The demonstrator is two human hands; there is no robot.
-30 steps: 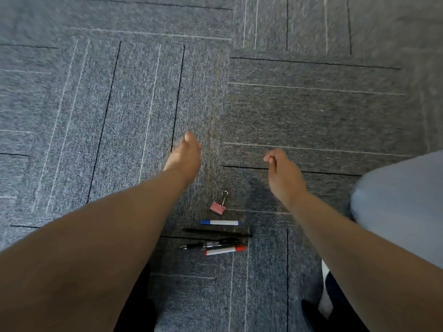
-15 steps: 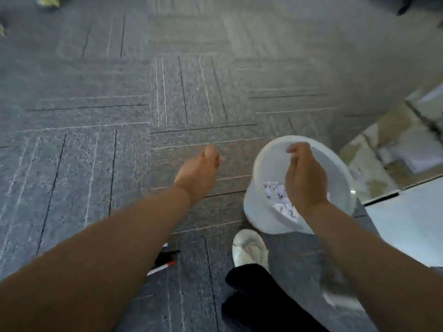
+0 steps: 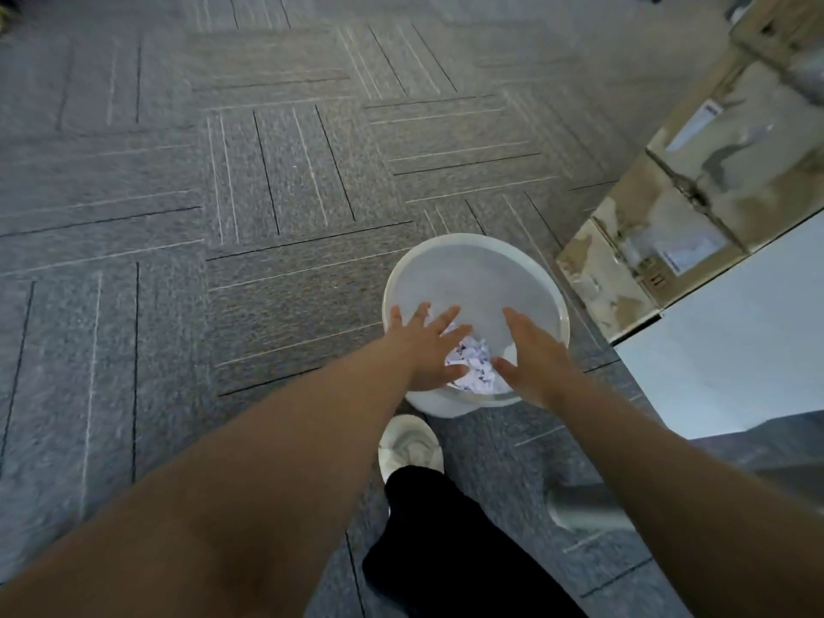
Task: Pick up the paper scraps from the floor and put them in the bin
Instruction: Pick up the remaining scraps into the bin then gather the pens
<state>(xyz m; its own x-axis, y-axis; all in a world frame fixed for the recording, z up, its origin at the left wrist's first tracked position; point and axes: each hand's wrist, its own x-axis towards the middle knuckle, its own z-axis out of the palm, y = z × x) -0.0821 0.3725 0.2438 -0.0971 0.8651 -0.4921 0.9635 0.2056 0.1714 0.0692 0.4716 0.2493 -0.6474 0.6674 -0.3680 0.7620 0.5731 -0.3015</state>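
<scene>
Left hand (image 3: 428,350) and right hand (image 3: 530,359) now spread, fingers straight, empty, over bin (image 3: 472,243); curled half a second ago, left beside it. Paper scraps (image 3: 475,372) heaped on bin bottom. Judged released; none seen on floor (image 3: 267,260).

- Your white shoe (image 3: 412,443) points forward, black trouser leg (image 3: 446,550) behind it.
- Cardboard boxes (image 3: 669,225) stand at your upper right, white panel (image 3: 735,341) just below them.
</scene>
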